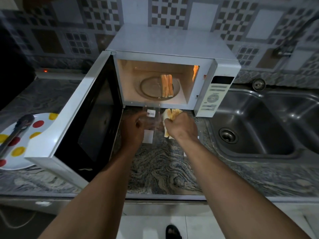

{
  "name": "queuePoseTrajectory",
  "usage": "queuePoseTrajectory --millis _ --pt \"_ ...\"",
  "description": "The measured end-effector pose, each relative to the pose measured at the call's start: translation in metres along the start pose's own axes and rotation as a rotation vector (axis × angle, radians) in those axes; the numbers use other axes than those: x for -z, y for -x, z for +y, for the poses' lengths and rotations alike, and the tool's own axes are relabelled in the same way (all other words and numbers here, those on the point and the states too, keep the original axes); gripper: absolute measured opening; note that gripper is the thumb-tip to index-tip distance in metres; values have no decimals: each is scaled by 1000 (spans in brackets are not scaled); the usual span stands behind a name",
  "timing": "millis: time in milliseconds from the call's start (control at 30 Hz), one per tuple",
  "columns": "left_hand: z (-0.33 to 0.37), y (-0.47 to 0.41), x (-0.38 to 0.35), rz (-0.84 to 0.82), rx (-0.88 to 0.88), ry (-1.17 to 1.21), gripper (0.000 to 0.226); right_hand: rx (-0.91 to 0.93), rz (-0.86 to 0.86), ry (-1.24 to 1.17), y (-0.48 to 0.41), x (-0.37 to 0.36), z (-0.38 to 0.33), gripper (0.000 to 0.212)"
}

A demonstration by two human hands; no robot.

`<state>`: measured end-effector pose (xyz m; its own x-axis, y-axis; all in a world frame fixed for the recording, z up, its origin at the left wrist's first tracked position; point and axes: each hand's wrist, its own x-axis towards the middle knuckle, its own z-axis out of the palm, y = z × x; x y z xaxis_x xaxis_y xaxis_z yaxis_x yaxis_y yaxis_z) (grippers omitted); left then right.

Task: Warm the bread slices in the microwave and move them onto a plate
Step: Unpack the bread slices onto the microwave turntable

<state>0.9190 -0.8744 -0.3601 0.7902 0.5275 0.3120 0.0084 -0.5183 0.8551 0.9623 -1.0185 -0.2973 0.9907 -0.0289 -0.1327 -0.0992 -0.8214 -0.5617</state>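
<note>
Nearest: right hand (181,125), fisted round a few pale, yellow-crusted bread slices (170,114) just before the microwave mouth, above counter (164,169) back edge. left hand (133,130) holds clear plastic wrapper (151,118) beside them; fingers blurred. Slices light, soft, easily crushed: likely best held loosely by flat faces. Open white microwave (172,42), lit: more slices (167,85) standing on edge on glass turntable (148,88). Dotted white plate (43,118), counter left edge: metal tongs (15,133), no bread visible.
</note>
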Motion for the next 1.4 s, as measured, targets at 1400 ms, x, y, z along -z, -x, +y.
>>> queuePoseTrajectory --millis 1400 --pt "-110 -36 -66 -59 36 -665 49 414 -59 53 -182 -67 -123 38"
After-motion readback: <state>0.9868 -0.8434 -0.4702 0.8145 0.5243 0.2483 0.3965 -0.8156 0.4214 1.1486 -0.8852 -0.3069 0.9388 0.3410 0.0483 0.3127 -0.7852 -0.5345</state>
